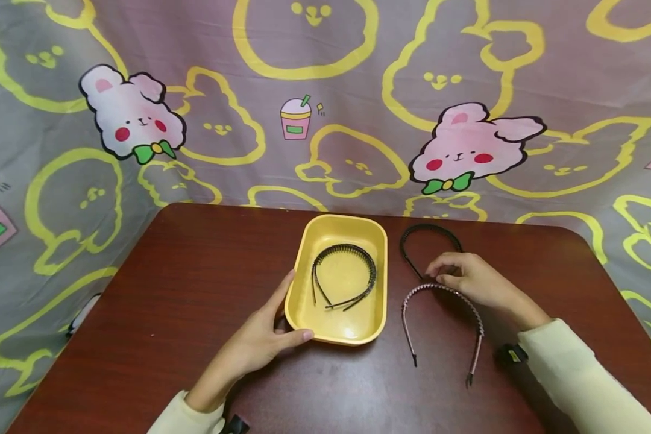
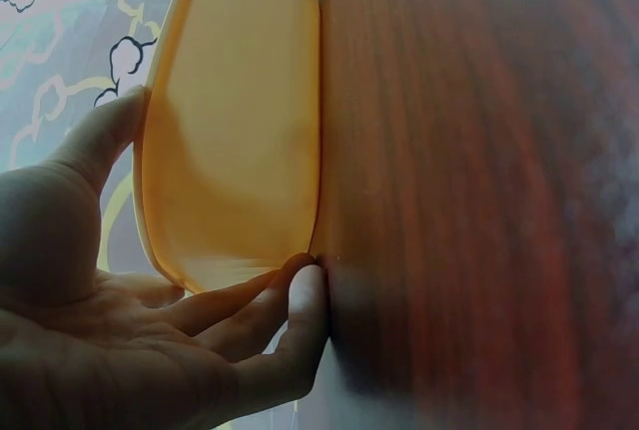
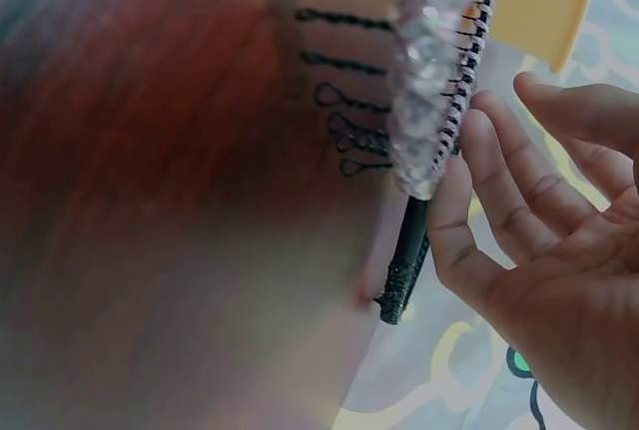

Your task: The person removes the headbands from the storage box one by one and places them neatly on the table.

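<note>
A yellow plastic tray (image 1: 383, 283) stands on the table, with what look like two overlapping black headbands (image 1: 372, 271) inside it. My left hand (image 1: 255, 340) grips the tray's near left corner, thumb on the rim and fingers along the outer wall. Right of the tray lies a plain-looking black headband (image 1: 436, 226), partly hidden by my right hand (image 1: 474, 280). Nearer to me is a pinkish headband (image 1: 478, 322) with dark tips. The right wrist view shows clear beads (image 3: 424, 81) and dark looped teeth on it. My right fingers are loosely bent against or just behind the headbands.
The dark reddish wooden table (image 1: 195, 271) runs up to a grey cloth (image 1: 336, 108) printed with yellow outlines and rabbit faces, which hangs behind and at the left side. A black strap piece (image 1: 512, 354) sits by the right sleeve.
</note>
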Demonstrator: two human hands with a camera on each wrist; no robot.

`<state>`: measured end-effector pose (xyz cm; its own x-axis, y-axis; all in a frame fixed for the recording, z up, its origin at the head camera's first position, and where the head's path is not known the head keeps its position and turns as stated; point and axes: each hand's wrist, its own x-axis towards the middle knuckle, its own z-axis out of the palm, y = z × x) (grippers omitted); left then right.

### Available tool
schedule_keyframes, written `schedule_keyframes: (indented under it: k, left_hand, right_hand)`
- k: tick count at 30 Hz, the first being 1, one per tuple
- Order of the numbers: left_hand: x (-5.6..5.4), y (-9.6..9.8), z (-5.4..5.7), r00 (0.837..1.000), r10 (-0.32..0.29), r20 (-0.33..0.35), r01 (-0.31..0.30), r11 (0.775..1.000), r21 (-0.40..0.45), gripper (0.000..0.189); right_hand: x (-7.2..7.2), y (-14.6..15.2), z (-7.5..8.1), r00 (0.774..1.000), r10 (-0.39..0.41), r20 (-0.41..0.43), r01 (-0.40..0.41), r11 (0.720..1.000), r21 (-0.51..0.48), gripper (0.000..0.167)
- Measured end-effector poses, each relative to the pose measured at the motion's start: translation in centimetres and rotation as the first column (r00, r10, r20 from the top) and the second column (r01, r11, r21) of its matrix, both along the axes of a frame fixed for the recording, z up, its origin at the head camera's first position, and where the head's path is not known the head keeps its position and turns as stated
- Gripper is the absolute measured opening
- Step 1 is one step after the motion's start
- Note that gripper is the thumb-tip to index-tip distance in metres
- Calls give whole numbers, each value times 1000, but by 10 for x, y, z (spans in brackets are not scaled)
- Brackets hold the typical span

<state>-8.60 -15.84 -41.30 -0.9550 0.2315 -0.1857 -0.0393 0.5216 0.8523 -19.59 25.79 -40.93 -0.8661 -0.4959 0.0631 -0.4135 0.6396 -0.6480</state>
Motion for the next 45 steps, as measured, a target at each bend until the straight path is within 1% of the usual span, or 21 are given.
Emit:
schedule_keyframes:
  k: [3, 8, 11, 14, 18, 21, 23, 28, 34, 40, 45]
  left_hand:
    - [1, -2, 1, 1000, 13, 10, -13, 1000, -1, 111]
    - [2, -5, 1, 999, 26, 20, -26, 1000, -11, 110]
    - [2, -7, 2, 1000, 17, 8, -17, 1000, -10, 109]
    - [1, -8, 3, 1000, 15, 14, -15, 1000, -4, 109]
    - [-1, -6, 5, 1000, 10, 22, -10, 1000, -3, 110]
    - [-2, -5, 6, 1000, -3, 11, 3, 1000, -9, 110]
    - [-2, -5, 7, 1000, -8, 10, 8, 1000, -7, 109]
    - [-2, -4, 8, 1000, -3, 26, 3, 1000, 9, 109]
    - [-1, -3, 7, 1000, -8, 17, 8, 1000, 7, 109]
    - [-1, -2, 5, 1000, -11, 10, 10, 1000, 3, 109]
    - [0, 0, 4, 1000, -7, 15, 7, 1000, 1, 109]
  right_hand:
    - [-1, -2, 4, 1000, -3, -20, 3, 1000, -2, 17]
    - [-4, -6, 11, 1000, -16, -4, 16, 1000, -1, 15]
    - [-6, -8, 13, 1000, -28, 6, 28, 1000, 7, 16]
    - [-6, -9, 15, 999, -39, 13, 39, 999, 9, 16]
    - [-5, -8, 16, 998, -55, -16, 55, 998, 7, 16]
    - [-4, -8, 17, 997, -63, -50, 63, 998, 0, 15]
    - [-4, -9, 19, 996, -68, -58, 68, 998, -1, 15]
    - [-3, -14, 25, 996, -79, -30, 79, 997, 4, 16]
    - [0, -20, 31, 997, -80, -13, 80, 997, -20, 17]
    - [2, -25, 35, 996, -88, -21, 88, 996, -36, 19]
    - [4, -30, 39, 993, -111, -28, 110, 993, -35, 20]
